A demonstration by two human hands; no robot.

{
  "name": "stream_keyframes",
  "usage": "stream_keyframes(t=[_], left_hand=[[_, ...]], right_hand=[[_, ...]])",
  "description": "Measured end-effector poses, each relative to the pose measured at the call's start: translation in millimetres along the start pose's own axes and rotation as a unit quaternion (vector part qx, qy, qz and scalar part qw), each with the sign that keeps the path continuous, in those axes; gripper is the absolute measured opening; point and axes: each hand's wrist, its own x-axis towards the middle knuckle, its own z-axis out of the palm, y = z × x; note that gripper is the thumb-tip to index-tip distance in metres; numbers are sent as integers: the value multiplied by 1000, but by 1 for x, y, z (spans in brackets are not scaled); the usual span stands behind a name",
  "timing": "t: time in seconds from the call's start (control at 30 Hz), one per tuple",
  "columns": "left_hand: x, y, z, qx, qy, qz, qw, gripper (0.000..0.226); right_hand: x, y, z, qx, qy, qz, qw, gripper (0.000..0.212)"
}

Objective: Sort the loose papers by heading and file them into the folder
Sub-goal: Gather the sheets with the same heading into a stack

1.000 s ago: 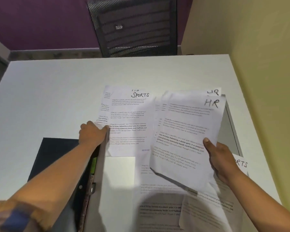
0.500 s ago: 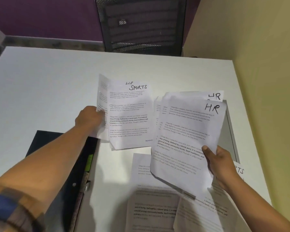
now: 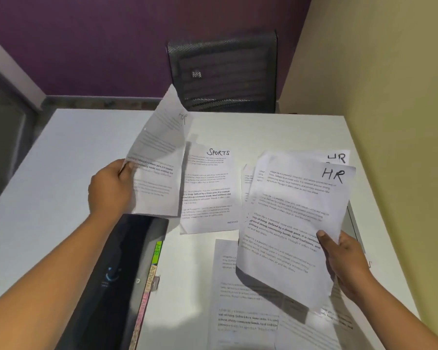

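Pinched a thin, curling HR sheet in the left hand, raised over the smooth white table. Clutched a flat HR stack in the right hand, by the right edge. Glossy black folder at the near-left edge.

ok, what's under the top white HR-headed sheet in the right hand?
Another white paper sheet headed HR peeks out top right; its printed body is covered. Count beneath unclear.
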Motion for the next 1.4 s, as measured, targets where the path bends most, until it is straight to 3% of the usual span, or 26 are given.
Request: stream_keyframes(t=[0.07, 0.17, 0.23, 0.47, 0.53, 0.63, 0.7, 0.87, 1.0, 1.13, 1.2, 1.3, 1.4], left_hand=[[-34, 9, -13, -104, -1, -29, 994, 31], [-100, 31, -28, -283, -35, -97, 954, 22], [-142, 42, -28, -332, -66, -125, 933, 20], [-235, 79, -16, -332, -236, -121, 905, 22], [-245, 78, -10, -272, -234, -98, 928, 24], [-256, 70, -2, -182, -164, -69, 967, 22], [-261, 66, -3, -174, -131, -54, 974, 23], [-269, 60, -11, -327, -290, -134, 889, 36], [-284, 59, -15, -343, -295, -115, 884, 7], [-294, 56, -13, -357, -287, -113, 882, 57], [-297, 53, -10, -354, -288, -130, 880, 68], [-300, 54, -12, -348, -302, -131, 878, 36], [-302, 55, -12, -350, -303, -126, 878, 28]], right_hand=[[-14, -3, -4, -6, 6, -7, 1000, 20], [-37, -5, -6, -5, -4, -13, 1000, 21], [-52, -6, -5, 15, -14, -8, 1000, 21], [-101, -7, -3, 36, -63, -29, 997, 14], [-112, -8, -3, 22, -100, -38, 994, 12], [-127, -9, -8, 51, -133, -30, 989, 20], [-137, -12, -12, 73, -145, -24, 987, 24], [-150, -10, -25, 91, -149, -16, 984, 22], [-156, -7, -32, 84, -155, -38, 984, 24], [-163, -5, -37, 78, -159, -61, 982, 25], [-163, -4, -39, 74, -158, -66, 982, 24], [-164, -4, -42, 82, -141, -61, 985, 21], [-159, -2, -43, 94, -142, -46, 984, 15]])
